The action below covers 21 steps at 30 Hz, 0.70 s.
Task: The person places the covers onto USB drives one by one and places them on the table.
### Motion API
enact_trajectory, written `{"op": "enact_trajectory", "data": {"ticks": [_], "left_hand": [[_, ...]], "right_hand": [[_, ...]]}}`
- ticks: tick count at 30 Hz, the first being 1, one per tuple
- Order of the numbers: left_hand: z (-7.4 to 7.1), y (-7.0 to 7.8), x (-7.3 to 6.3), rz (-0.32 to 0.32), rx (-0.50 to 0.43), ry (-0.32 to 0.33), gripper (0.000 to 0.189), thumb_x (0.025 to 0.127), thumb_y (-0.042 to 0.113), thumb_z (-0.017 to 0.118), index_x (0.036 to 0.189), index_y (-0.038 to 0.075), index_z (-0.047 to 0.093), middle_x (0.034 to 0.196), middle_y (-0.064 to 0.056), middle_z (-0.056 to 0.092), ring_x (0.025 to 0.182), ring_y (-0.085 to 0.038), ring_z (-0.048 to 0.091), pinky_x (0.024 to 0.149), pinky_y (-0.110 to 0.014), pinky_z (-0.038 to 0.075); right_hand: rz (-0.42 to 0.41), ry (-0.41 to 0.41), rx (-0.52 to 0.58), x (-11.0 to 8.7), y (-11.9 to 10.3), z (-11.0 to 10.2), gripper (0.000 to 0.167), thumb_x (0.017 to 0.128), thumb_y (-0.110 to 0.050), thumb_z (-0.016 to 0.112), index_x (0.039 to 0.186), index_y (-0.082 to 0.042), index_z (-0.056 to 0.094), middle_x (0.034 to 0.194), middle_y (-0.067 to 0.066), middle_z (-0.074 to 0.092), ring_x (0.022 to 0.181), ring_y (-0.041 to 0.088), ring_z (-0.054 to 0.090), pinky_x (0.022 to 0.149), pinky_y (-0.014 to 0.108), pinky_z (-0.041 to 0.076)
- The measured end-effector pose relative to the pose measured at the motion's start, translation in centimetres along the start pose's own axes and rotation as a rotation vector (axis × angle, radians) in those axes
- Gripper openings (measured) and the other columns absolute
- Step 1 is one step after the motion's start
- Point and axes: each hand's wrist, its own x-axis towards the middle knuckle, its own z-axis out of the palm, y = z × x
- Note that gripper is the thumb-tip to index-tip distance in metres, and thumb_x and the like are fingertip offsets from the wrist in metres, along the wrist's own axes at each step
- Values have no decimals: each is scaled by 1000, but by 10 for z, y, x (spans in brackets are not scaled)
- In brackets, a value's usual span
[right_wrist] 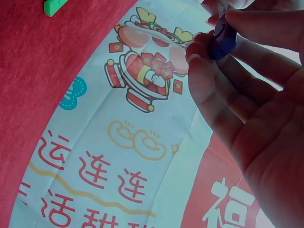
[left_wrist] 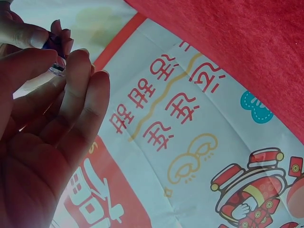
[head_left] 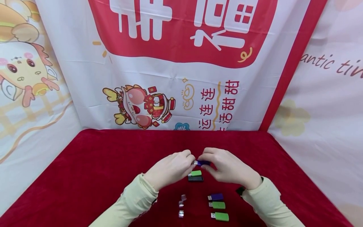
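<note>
My right hand (head_left: 227,165) holds a purple USB flash drive (head_left: 203,163) between thumb and fingers, above the table. From the other side my left hand (head_left: 173,167) pinches the clear plastic cap (left_wrist: 58,70) at the drive's connector end. Cap and drive meet between the two hands; how far the cap sits on cannot be told. In the right wrist view the purple body (right_wrist: 223,42) shows between the thumb and fingers. Just below the hands lie a green USB flash drive (head_left: 196,173) and a black one (head_left: 195,178), side by side, their left ends near my left hand.
Nearer me on the red cloth (head_left: 113,164) stand three clear caps, one of them here (head_left: 181,214). To their right lie a purple drive (head_left: 216,197) and two green drives (head_left: 218,205), uncapped. A black object (head_left: 240,190) is partly hidden by my right sleeve. A printed curtain (head_left: 158,72) hangs behind.
</note>
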Motion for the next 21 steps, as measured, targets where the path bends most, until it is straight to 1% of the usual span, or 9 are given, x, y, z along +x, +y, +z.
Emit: {"op": "enact_trajectory", "data": {"ticks": [6,13,17,21], "left_hand": [[-1,0,0,-21,-20,-8,12,95,20,65,92,9,65,81,0,53,67,-9,56,60,-17,48],[-1,0,0,-8,-6,-6,13,93,20,67,86,9,63,77,1,51,62,-7,52,57,-14,45],[-1,0,1,-9,-7,-9,13,92,20,68,86,10,63,76,1,51,62,-6,51,57,-13,45],[-2,0,1,-13,-4,-19,13,92,21,68,87,10,63,77,1,51,62,-6,51,57,-13,45]], "right_hand": [[6,10,7,1,0,-1,20,82,-7,77,101,-11,72,91,-7,60,80,6,59,72,22,50],[18,-8,61,1,1,-2,19,82,-8,78,100,-8,72,92,-5,62,80,6,60,72,21,51],[18,-9,73,0,2,-3,18,83,-9,78,100,-7,72,92,-4,63,80,6,60,72,22,52],[9,-7,87,0,2,-3,18,83,-7,78,99,-7,72,92,-3,63,81,6,60,72,20,51]]}}
